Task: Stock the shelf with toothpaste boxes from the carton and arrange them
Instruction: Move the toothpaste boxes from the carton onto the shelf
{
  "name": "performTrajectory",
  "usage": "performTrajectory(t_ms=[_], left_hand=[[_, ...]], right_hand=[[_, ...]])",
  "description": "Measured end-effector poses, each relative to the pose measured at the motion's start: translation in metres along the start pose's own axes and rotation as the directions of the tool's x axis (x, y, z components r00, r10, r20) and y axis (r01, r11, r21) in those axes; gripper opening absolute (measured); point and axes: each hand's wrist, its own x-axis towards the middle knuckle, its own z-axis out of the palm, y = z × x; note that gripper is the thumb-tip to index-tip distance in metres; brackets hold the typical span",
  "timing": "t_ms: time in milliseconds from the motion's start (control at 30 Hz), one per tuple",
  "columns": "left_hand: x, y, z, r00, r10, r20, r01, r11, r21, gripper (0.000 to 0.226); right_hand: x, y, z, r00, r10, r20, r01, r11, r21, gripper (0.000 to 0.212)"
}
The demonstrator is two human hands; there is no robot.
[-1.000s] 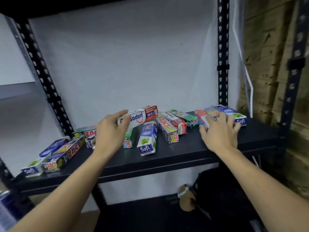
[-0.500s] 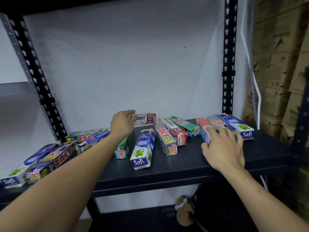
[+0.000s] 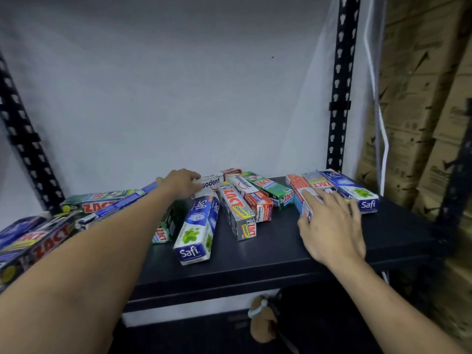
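The toothpaste boxes lie flat and scattered across the black shelf, most of them with one end toward the front edge. The landmark here is the blue and white Safi box, which lies lengthwise near the middle of the shelf with its "Safi" end facing forward. Just behind its far end sits a white Pepsodent box, lying crosswise by the back wall. The left hand is closed on the left end of that Pepsodent box, fingers curled over it. To the right of the Safi box, almost touching it, lies a grey Zact Smokers box, then a second Pepsodent box and a green Zact box, fanned out side by side. Further right of the Safi box, apart from that fan, is a group of three (a red and white box, a Zact box and another Safi box). The right hand lies flat and spread on this group, fingers extended over the box tops, gripping nothing. Left of the Safi box, more Zact boxes lie in a loose pile, partly hidden by the left forearm.
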Motion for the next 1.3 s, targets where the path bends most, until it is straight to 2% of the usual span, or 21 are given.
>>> performTrajectory(t_ms=[67, 133, 300, 367, 467, 567, 733, 867, 1033, 1300], left_hand=[[0.001, 0.001, 0.001, 0.999, 0.004, 0.047, -0.008, 0.997, 0.08, 0.047], [0.0, 0.003, 0.005, 0.998, 0.015, 0.053, -0.02, 0.996, 0.084, 0.046], [-0.007, 0.004, 0.011, 0.994, 0.069, -0.082, -0.067, 0.997, 0.037, 0.04], [-0.009, 0.005, 0.012, 0.992, 0.106, -0.068, -0.106, 0.994, 0.015, 0.049], [-0.01, 0.008, 0.013, 0.987, 0.149, 0.057, -0.153, 0.984, 0.087, 0.077], [-0.013, 0.01, 0.011, 0.985, 0.157, 0.077, -0.168, 0.974, 0.152, 0.084], [-0.032, 0.019, 0.004, 0.971, 0.233, -0.054, -0.215, 0.95, 0.229, 0.071], [-0.06, 0.021, -0.011, 0.935, 0.307, -0.176, -0.268, 0.939, 0.215, 0.065], [-0.118, 0.018, -0.031, 0.9, 0.365, -0.237, -0.338, 0.929, 0.15, 0.06], [-0.228, 0.005, -0.027, 0.823, 0.436, -0.364, -0.458, 0.888, 0.028, 0.058]], right_hand=[[0.001, 0.0, 0.0, 1.0, 0.002, 0.005, -0.002, 1.0, -0.009, 0.055], [0.001, 0.0, 0.0, 1.0, 0.0, 0.01, 0.0, 1.0, -0.014, 0.055], [0.001, -0.002, -0.002, 1.0, 0.002, 0.024, -0.002, 1.0, -0.014, 0.055], [0.001, -0.002, -0.003, 0.999, 0.006, 0.036, -0.005, 1.0, -0.014, 0.055], [0.001, -0.002, -0.003, 0.999, -0.001, 0.052, 0.003, 1.0, -0.029, 0.056], [0.002, -0.001, -0.003, 0.998, -0.002, 0.067, 0.004, 1.0, -0.026, 0.056], [0.002, 0.001, -0.002, 0.998, 0.0, 0.065, 0.001, 1.0, -0.022, 0.056], [0.004, 0.002, 0.002, 0.999, -0.004, 0.048, 0.005, 1.0, -0.025, 0.056], [0.002, 0.001, -0.003, 1.0, -0.014, 0.028, 0.015, 1.0, -0.016, 0.06], [-0.063, -0.019, -0.024, 0.97, -0.189, -0.151, 0.214, 0.962, 0.169, 0.045]])
